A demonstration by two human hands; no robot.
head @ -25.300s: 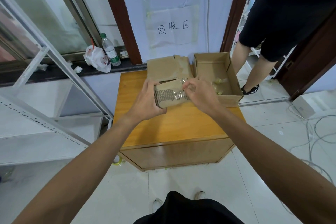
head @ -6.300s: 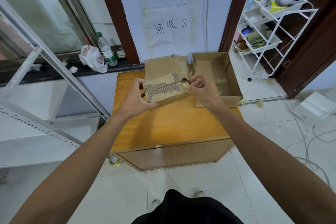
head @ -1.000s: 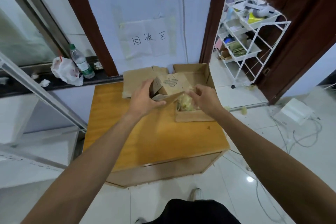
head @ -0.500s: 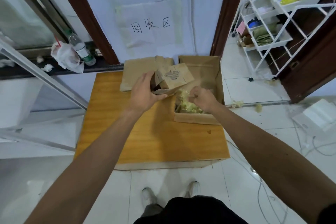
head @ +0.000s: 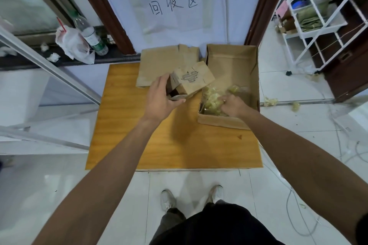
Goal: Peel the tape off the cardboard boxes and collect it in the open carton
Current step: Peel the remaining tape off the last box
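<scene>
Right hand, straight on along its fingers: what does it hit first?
The crumpled tape in the open carton. The right hand points forward-left, and its fingers seem to be in the tape now. Past that, probably the carton's left wall, though depth is unclear.

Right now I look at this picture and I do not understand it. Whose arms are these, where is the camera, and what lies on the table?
There is no machine here. These are a person's two bare arms. The camera sits on that person's head and looks down, so you also see their shoes. The left hand holds a small box over the wooden table. The right hand is down in the open carton, with its fingers curled among wads of yellowish tape. Whether it pinches a piece cannot be seen. Flat cardboard lies behind the box. A bottle stands on the ledge at the left.
</scene>
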